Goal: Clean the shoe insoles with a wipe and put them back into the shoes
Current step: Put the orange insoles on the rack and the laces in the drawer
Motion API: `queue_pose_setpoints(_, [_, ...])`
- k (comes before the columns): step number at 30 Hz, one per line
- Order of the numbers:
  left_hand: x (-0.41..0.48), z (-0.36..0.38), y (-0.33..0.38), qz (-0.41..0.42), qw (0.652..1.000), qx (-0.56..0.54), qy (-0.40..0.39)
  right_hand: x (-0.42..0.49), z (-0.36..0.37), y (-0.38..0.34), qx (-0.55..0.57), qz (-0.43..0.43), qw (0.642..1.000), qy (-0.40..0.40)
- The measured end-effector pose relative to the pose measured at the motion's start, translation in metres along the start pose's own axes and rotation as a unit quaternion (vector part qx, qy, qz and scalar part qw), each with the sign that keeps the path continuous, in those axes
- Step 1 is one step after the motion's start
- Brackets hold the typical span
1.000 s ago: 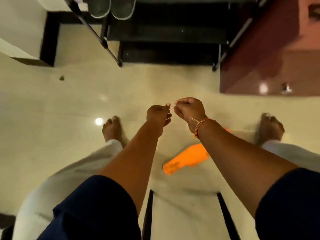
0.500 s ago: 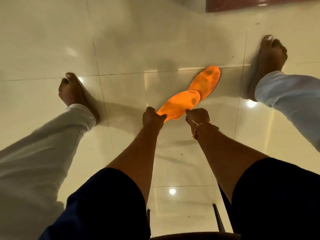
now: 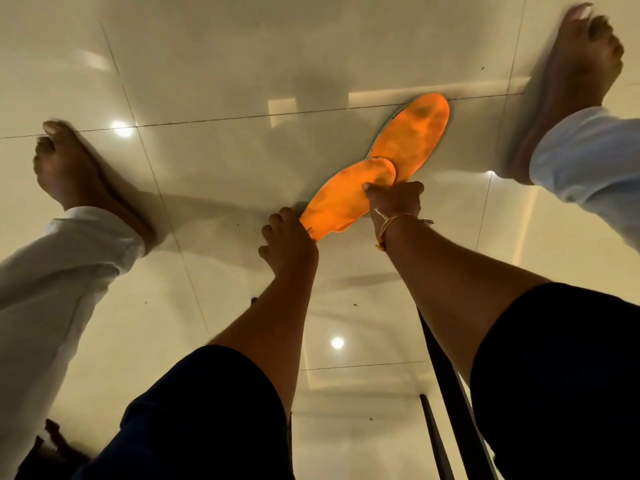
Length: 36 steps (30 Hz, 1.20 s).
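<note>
Two orange insoles are recorded on a glossy cream tiled floor. The near insole is taken as the reference. It is laid slantwise, with the heel end toward the person and the toe end away and to the right. Dark smudges are noted across its upper face. Small print is seen at its heel end but is too small to be read. Whether it is lifted clear of the floor cannot be told.

The far insole is placed beyond the near insole's toe end, roughly in line with it. Its heel end is overlapped by that toe end. Similar smudges are noted on it.

The left hand is found at the near insole's heel end, with fingers curled and the heel edge gripped. The right hand is found at the near insole's right edge, close to the toe end. The thumb is pressed on the upper face and the edge is pinched. The other fingers are hidden, so contact with the far insole cannot be confirmed. A thread band is worn on the right wrist.

A bare left foot is set well to the left of the near insole. A bare right foot, blurred, is set well to the right and beyond it. Pale trousers are worn. Thin dark bars are seen on the person's side of the near insole, to the right.
</note>
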<state>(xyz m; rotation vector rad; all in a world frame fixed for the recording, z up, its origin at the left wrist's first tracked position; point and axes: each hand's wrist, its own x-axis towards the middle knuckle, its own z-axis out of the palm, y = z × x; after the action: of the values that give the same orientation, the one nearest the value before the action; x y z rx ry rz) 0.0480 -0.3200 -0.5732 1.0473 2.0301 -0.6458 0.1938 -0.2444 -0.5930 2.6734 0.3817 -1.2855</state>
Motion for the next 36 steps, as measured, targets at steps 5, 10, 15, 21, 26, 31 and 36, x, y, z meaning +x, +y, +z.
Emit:
queue_pose_setpoints(5, [0.013,-0.002,-0.012,-0.029,0.995,-0.080,-0.050,0.013,0.004,0.010,0.055,-0.025,0.997,-0.040])
queue_pose_setpoints(10, [0.013,-0.020,-0.033,0.001,0.974,-0.222,-0.048,0.007,-0.003,0.014,0.135,-0.064,0.986,-0.073])
queue_pose_setpoints(15, [-0.007,-0.058,-0.045,0.000,0.950,-0.309,-0.043,-0.031,-0.023,-0.010,0.354,-0.017,0.915,-0.193])
queue_pose_setpoints(21, [-0.055,-0.118,-0.061,-0.016,0.906,-0.419,-0.064,-0.097,-0.070,-0.053,0.424,-0.062,0.864,-0.263])
queue_pose_setpoints(26, [-0.102,-0.164,-0.081,-0.021,0.872,-0.484,-0.069,-0.150,-0.117,-0.062,0.488,-0.098,0.822,-0.276])
queue_pose_setpoints(31, [-0.151,-0.209,-0.090,-0.009,0.822,-0.568,-0.029,-0.199,-0.163,-0.056,0.492,-0.140,0.818,-0.265])
queue_pose_setpoints(36, [-0.191,-0.258,-0.080,0.055,0.739,-0.671,-0.033,-0.249,-0.199,-0.059,0.432,-0.217,0.824,-0.296])
